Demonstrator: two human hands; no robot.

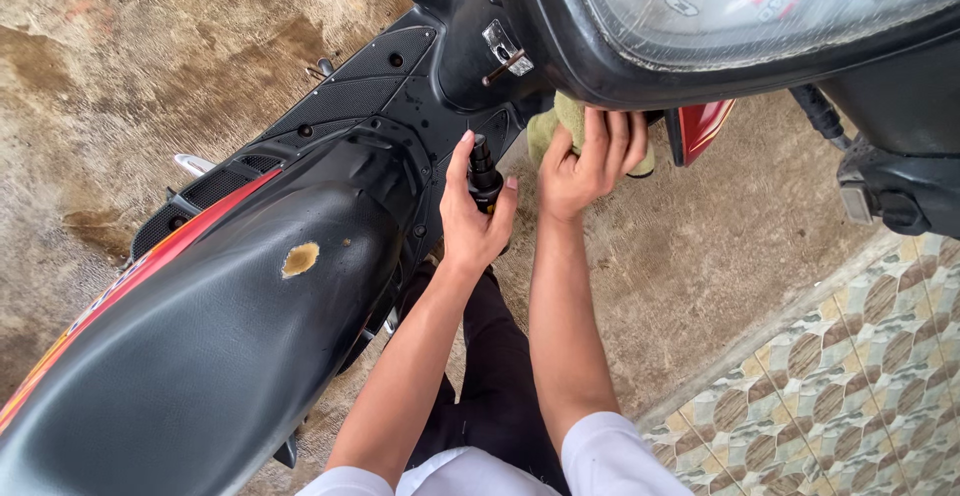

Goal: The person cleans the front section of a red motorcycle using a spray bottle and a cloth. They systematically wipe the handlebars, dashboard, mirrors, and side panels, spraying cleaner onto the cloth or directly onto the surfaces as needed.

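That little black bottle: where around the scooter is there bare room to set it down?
Free: the concrete floor between the right hand and the patterned tiles, and the black seat. Crowded: under the dashboard, where the left hand with the bottle, the green cloth and the panels meet.

One scooter (250, 286), one bottle (484, 174), one cloth (560, 121), two hands.
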